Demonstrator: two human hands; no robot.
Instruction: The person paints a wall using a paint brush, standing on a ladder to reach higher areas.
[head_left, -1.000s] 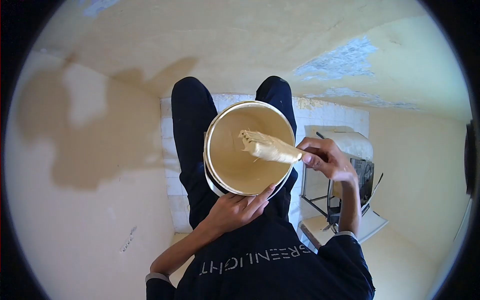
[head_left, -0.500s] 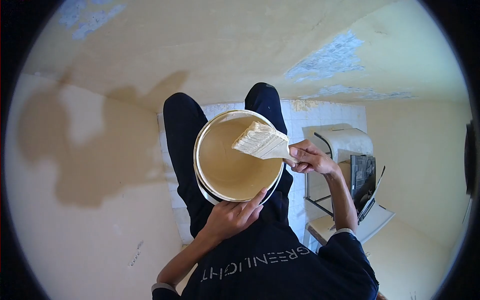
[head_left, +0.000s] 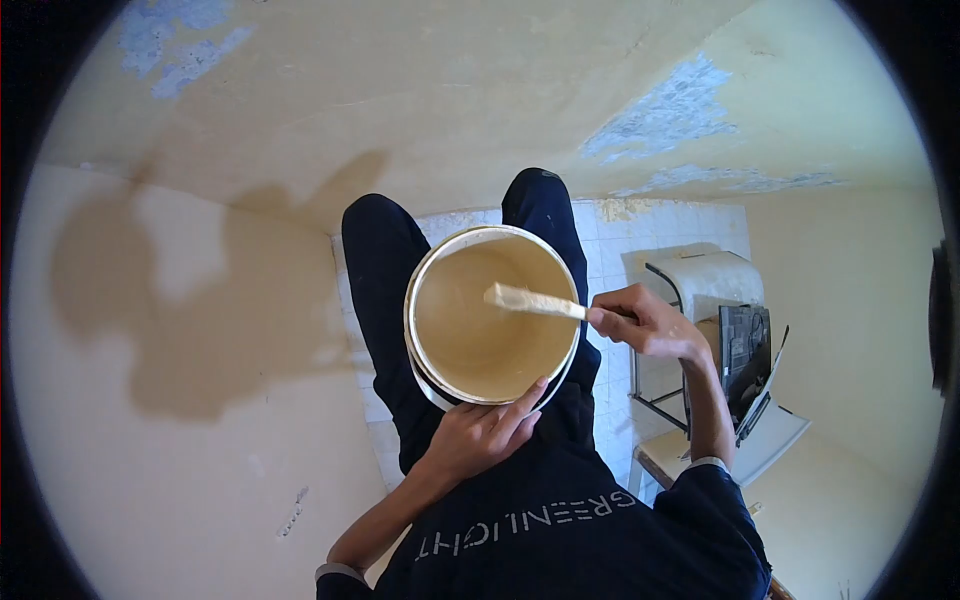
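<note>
Paintbrush (head_left: 535, 302), pinched at its handle between the thumb and bent fingers of the right hand (head_left: 645, 322); it is seen edge-on, so the breadth of the bristles is hidden, and the hand covers the handle's end. The brush lies across the mouth of the bucket (head_left: 412, 340), its bristles near the middle and its handle pointing to 3 o'clock. The depth of the bucket's pale contents cannot be made out.

Left hand (head_left: 475, 438), below the bucket at 6 o'clock: fingers extended against its side, one fingertip at the rim near 5 o'clock; the thumb is hard to distinguish.

Two knees flank the bucket, at 11 and 1 o'clock; the bucket hides part of the legs (head_left: 385, 280). The right forearm crosses in front of a metal-framed seat (head_left: 715, 278) at 3 o'clock, on which dark equipment (head_left: 745, 350) stands, its kind unclear. Tiled floor (head_left: 610, 235) shows between. Two large flaking patches (head_left: 665, 110) mark the wall at 1 to 2 o'clock. A shadow (head_left: 190, 300) falls at 9 o'clock. Lettering (head_left: 530, 520) on the dark shirt appears upside down.
</note>
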